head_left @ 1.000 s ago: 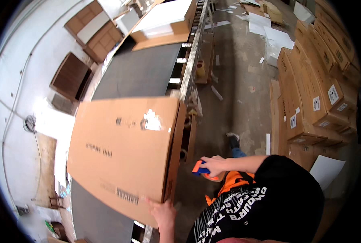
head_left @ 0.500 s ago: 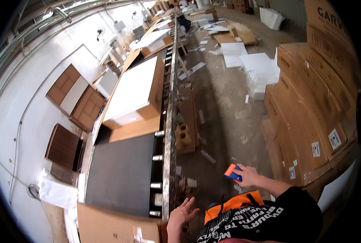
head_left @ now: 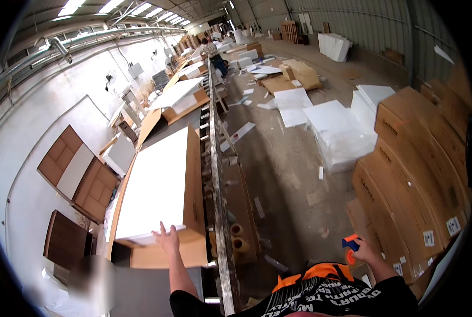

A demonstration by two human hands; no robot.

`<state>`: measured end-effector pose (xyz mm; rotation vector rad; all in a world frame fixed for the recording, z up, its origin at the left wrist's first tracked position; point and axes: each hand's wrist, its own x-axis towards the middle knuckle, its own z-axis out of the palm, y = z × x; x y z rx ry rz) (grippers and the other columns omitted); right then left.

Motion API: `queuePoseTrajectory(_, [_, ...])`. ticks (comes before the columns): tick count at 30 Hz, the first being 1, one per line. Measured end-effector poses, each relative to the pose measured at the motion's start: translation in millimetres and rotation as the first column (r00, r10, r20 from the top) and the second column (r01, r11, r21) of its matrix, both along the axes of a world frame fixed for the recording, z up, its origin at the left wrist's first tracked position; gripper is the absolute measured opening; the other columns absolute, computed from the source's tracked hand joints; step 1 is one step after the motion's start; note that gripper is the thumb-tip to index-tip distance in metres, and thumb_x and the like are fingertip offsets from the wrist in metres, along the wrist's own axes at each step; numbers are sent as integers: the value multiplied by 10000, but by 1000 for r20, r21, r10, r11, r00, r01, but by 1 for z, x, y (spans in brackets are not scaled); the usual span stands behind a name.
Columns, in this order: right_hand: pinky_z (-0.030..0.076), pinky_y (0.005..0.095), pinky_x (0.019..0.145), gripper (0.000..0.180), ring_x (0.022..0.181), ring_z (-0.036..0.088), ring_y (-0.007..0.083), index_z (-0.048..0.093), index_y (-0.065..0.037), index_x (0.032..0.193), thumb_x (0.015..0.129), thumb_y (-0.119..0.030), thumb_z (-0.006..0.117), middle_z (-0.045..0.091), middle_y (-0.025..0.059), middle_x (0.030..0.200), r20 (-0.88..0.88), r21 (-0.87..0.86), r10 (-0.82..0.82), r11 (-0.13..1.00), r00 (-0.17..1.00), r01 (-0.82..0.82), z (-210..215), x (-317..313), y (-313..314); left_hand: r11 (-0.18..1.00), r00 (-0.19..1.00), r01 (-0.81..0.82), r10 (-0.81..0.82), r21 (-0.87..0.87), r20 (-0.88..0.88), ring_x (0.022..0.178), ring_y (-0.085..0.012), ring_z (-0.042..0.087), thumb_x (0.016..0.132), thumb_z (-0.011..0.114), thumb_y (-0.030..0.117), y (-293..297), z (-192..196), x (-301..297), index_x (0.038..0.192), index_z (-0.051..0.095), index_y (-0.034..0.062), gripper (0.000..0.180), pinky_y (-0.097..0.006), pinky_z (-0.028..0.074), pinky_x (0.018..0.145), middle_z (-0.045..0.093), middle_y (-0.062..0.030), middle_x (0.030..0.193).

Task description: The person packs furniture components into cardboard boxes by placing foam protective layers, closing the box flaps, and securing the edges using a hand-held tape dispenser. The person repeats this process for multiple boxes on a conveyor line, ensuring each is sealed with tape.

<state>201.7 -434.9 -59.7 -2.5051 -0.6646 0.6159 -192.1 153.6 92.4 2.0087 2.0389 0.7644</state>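
An open cardboard carton [head_left: 192,174] lies on the roller conveyor with a white sheet [head_left: 156,185] filling its top, and its near flap is folded out. My left hand [head_left: 167,240] is stretched over the near end of it, fingers spread, at the white sheet's near edge; whether they touch is hard to tell. Off to the right, away from the conveyor, my right hand [head_left: 367,250] is closed around an orange-and-blue tape dispenser [head_left: 350,242]. Its grip is partly hidden by the fingers.
A worn metal rail [head_left: 217,185] edges the conveyor, with tape rolls [head_left: 239,244] low beside it. Stacked cartons [head_left: 405,185] stand at right, near wrapped white foam blocks [head_left: 341,137]. Scraps litter the floor. Farther along, a person [head_left: 210,48] is by the conveyor.
My left hand has moved forward and left, from beside the rail to the carton's near end. My right hand keeps the tape dispenser, now farther right. The view has tilted up.
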Motion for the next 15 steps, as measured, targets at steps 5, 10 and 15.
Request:
queuePoseTrajectory(5, [426, 394, 1009, 744, 1211, 503, 337, 598, -88, 1241, 544, -304, 745, 495, 175, 1342, -95, 4, -119, 993, 988, 120, -32, 50, 25, 841, 923, -292, 373, -456, 98, 1334, -610, 159, 629, 746, 651, 65, -30, 59, 1523, 150, 216, 1160, -575, 247, 1093, -153, -336, 1504])
queuePoseTrajectory(10, [490, 403, 895, 680, 1067, 593, 344, 620, -70, 1190, 545, -240, 745, 588, 176, 1162, -101, -82, 95, 991, 990, -103, -67, 118, 102, 823, 891, -426, 455, -376, -13, 1338, -603, 154, 606, 752, 669, 72, -39, 44, 1524, 108, 171, 1228, -625, 272, 1055, -120, -358, 1498])
queuePoseTrajectory(15, [480, 411, 921, 644, 1096, 569, 368, 621, -103, 1190, 579, -269, 736, 521, 168, 1283, 54, -50, 351, 936, 935, -348, -62, 226, 244, 905, 956, -168, 247, -391, 160, 1359, -520, 220, 635, 775, 587, 59, -70, -12, 1513, 101, 76, 1220, -510, 303, 1098, -54, -371, 1495])
